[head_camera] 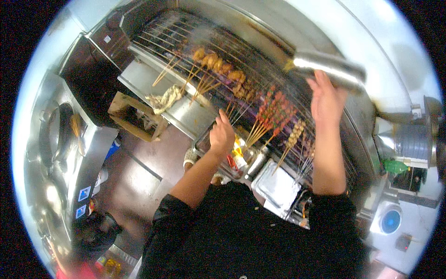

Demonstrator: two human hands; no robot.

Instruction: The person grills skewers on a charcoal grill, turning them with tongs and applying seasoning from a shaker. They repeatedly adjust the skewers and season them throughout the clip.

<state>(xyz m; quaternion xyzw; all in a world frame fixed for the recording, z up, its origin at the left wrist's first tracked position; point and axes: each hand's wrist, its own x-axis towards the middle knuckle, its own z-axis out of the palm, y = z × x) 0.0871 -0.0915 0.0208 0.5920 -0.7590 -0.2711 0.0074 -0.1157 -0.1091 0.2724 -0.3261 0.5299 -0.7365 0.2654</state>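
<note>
My right hand [327,101] holds a shiny metal canister [331,68] over the far side of the barbecue grill [223,36]. The canister lies nearly on its side, blurred, with something yellowish at its left end. My left hand [222,136] is at the grill's near edge, by the stick ends of browned skewers [244,91]; whether its fingers grip a stick cannot be told. To its right lie red and green skewers [275,110] in a fanned bunch, then pale skewers [295,134]. Further left on the grill are golden-brown skewers [212,62].
A crumpled cloth [167,99] lies on the steel ledge [191,118]. Below my left hand, a tray [202,143] holds bottles; a foil-lined metal tray [277,179] sits further right. An open cardboard box [118,108] is beside the grill. A steel counter [52,195] runs along the left.
</note>
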